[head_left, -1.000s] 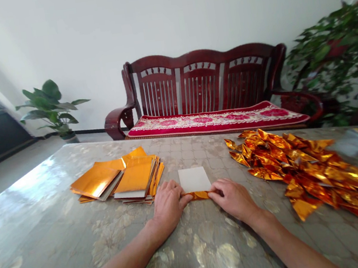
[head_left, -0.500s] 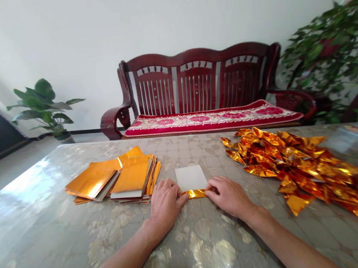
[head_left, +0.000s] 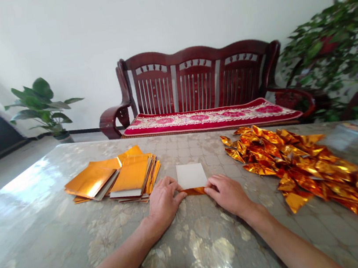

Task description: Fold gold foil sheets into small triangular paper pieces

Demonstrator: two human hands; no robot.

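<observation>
On the glossy table (head_left: 134, 264), patterned with pale flowers, a small, matte white sheet (head_left: 191, 175) lay flat between two bare hands, its near edge a narrow band (head_left: 195, 191) of shiny gold foil. The left hand (head_left: 164, 200) pinched one end of that band, the right hand (head_left: 227, 193) the other. Near the left hand sat a loose stack (head_left: 129, 175) of smooth, flat foil papers. Well to the right spread a crinkled, glinting heap (head_left: 292, 162) of pointed foil pieces. Beyond stood a polished, slatted wooden bench (head_left: 197, 86).

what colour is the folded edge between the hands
The folded edge is shiny orange, clearest in the head view.
</observation>
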